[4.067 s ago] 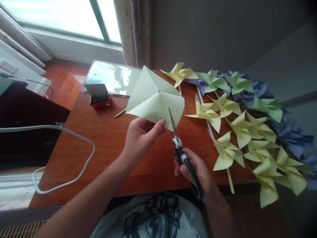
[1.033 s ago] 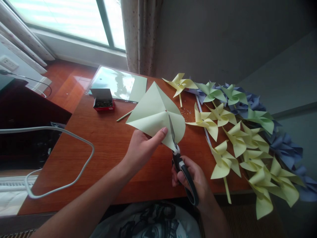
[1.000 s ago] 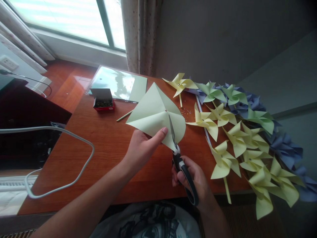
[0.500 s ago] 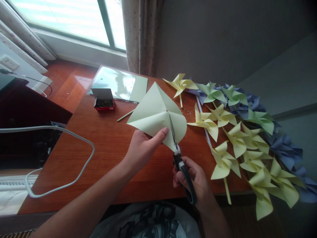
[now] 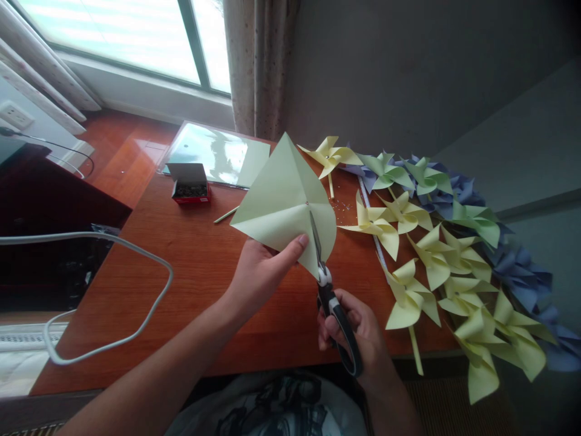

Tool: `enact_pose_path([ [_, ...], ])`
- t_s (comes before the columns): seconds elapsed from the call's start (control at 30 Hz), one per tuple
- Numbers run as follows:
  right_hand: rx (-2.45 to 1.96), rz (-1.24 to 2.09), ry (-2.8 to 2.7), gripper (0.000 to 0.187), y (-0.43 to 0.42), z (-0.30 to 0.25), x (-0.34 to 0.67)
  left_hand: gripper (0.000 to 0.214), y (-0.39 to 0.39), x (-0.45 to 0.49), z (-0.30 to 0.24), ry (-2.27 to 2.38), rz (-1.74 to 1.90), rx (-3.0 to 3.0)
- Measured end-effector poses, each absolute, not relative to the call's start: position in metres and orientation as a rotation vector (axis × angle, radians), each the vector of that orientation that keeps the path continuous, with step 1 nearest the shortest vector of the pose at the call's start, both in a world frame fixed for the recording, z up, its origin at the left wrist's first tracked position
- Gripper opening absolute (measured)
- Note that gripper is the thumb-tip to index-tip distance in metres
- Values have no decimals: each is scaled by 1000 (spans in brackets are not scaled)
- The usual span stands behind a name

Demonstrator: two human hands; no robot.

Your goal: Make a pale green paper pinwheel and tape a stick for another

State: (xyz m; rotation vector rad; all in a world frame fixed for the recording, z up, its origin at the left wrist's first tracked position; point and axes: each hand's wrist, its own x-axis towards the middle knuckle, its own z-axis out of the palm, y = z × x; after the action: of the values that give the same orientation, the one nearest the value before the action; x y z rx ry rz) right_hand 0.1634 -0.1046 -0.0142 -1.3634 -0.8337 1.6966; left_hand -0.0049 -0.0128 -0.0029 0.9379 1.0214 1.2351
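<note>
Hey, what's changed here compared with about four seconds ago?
The pale green paper has come nearer the person, deeper into the scissors; their tip now lies close to its center. Nothing was taken or released: the left hand keeps the paper, the right hand the scissors. The pinwheels and red box stayed put.

The pale green paper (image 5: 272, 194) is bent and tilted, with creases and a tiny spot, up to the right of the little red box (image 5: 196, 199). Black-and-white scissors (image 5: 325, 295) slant farther right of the box, one shiny blade over the paper.
</note>
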Motion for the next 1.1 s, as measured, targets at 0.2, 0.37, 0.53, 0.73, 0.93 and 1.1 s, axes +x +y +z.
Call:
enact_pose_path([
  [0.2,-1338,1724,-791,47,-106,-14,164,23,-13,-4,-1,1045,1235,941],
  [0.37,-1330,1734,-793,47,-106,-14,162,22,-14,-4,2,1079,1230,920],
  [0.53,-1292,1733,-809,47,-106,-14,158,23,-14,-2,1,1042,1234,922],
  [0.73,-1286,1733,-812,50,-106,-15,158,24,-14,-3,0,1010,1219,944],
  [0.93,-1298,1708,-830,47,-105,-15,159,25,-14,-3,2,982,1201,954],
  [1.1,-1311,1697,-833,48,-105,-14,159,21,-15,-3,3,962,1187,948],
])
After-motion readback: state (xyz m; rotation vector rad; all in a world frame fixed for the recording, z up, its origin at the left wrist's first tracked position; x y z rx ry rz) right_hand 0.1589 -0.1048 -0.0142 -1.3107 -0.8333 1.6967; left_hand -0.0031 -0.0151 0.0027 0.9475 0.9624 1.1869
